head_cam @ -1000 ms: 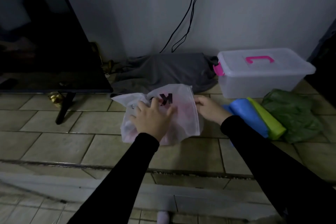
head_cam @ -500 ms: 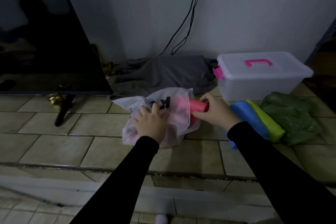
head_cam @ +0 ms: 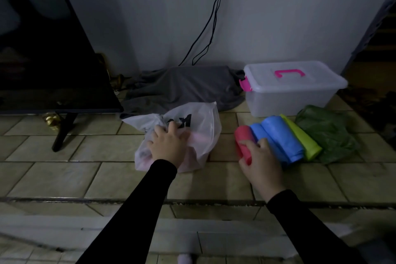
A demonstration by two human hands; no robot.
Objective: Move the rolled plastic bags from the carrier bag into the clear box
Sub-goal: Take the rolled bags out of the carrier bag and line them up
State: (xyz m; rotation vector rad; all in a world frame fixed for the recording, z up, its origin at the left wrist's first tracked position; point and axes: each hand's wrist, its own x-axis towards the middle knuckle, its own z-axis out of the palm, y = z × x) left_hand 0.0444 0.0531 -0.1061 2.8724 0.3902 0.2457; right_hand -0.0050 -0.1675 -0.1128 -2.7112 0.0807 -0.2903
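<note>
Head view: a dim room with a tiled floor (head_cam: 64, 178), a pale wall (head_cam: 278, 17) with hanging cables (head_cam: 211, 28), and a television (head_cam: 42, 60) at left. The left hand (head_cam: 169, 148) grips the white carrier bag (head_cam: 199, 130). The right hand (head_cam: 260, 163) curls round a red roll (head_cam: 243, 139), touching the blue rolls (head_cam: 278, 135) lying before the lidded clear box (head_cam: 287, 90).

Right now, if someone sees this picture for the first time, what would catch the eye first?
Most likely the bright rolls on the tiled floor at the right: a red roll gripped by the right hand, lying beside blue rolls and a yellow-green roll. Next comes the white carrier bag in the middle, held down by the left hand. Behind the rolls stands the clear box, its lid on, with a pink handle.
</note>
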